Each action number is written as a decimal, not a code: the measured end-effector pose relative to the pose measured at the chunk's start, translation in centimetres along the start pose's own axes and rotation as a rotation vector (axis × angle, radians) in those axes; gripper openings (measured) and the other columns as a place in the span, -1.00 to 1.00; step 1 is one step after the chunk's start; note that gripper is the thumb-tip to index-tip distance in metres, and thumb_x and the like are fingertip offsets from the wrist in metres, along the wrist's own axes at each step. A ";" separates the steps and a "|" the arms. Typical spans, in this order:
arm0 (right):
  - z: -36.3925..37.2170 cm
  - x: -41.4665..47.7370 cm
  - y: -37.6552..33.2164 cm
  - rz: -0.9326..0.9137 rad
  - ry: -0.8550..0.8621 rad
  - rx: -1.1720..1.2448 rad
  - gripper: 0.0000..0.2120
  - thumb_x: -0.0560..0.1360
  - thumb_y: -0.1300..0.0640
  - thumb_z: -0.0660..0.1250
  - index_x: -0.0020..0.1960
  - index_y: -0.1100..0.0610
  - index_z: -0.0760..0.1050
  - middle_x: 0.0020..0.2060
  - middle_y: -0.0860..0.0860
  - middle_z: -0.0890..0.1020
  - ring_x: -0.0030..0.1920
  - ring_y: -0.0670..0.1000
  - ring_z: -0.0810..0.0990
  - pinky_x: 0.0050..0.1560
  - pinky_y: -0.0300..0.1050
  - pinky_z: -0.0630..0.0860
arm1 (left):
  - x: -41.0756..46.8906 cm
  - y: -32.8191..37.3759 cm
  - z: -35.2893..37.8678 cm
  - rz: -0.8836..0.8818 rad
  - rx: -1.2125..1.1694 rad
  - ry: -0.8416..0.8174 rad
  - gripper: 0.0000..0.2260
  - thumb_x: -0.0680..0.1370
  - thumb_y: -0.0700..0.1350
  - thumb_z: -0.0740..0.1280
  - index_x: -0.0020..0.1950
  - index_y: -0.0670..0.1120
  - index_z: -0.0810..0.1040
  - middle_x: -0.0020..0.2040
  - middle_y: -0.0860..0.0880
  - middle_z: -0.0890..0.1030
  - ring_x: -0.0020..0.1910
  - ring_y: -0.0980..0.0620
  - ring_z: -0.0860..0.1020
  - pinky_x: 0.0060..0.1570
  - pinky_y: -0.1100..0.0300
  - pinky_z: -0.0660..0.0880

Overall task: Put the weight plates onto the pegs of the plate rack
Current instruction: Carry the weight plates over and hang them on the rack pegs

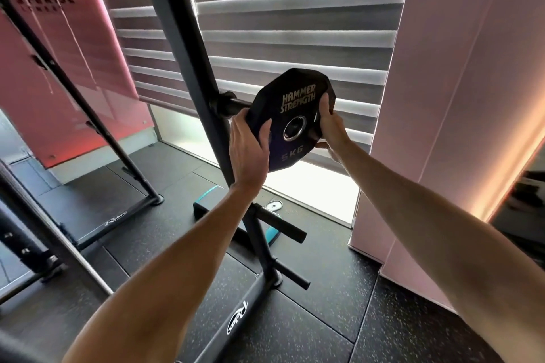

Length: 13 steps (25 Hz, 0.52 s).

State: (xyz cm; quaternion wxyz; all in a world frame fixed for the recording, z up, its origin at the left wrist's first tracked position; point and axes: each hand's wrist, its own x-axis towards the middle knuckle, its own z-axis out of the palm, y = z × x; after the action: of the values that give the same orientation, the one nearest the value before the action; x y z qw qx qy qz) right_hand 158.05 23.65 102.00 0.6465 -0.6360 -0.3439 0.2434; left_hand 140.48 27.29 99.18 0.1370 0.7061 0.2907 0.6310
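We are gripping black weight plate (pixel 290 121) marked 5 KG with both hands at upper peg (pixel 236 104) of plate rack (pixel 203 74). Left hand (pixel 247 150) clasping plate's left edge, fingers behind. Right hand (pixel 328 124) clamping right edge. Peg tip meeting plate; seating unclear. Two lower pegs (pixel 280 225) standing bare.

Black speckled rubber floor (pixel 324 330) w/ plate rack base (pixel 236 318), teal-edged pad (pixel 211 193), small white obj (pixel 273 205).
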 end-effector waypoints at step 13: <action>0.4 4.7 -0.4 0.099 -0.258 -0.002 -0.27 0.51 -0.41 0.13 0.14 0.27 0.53 -0.05 0.19 0.66 -0.14 0.19 0.69 -0.21 0.25 0.66 | 1.8 0.9 1.6 0.113 0.198 0.167 -0.69 0.63 -0.07 0.27 0.24 -0.28 0.44 0.09 -0.15 0.57 0.10 -0.02 0.54 0.12 0.29 0.43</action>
State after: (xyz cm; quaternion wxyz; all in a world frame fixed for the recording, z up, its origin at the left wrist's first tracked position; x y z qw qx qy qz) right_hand 160.71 27.41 103.02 0.5834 -0.6165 -0.3926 0.3542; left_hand 142.30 27.88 100.87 0.0062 0.6763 0.3216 0.6627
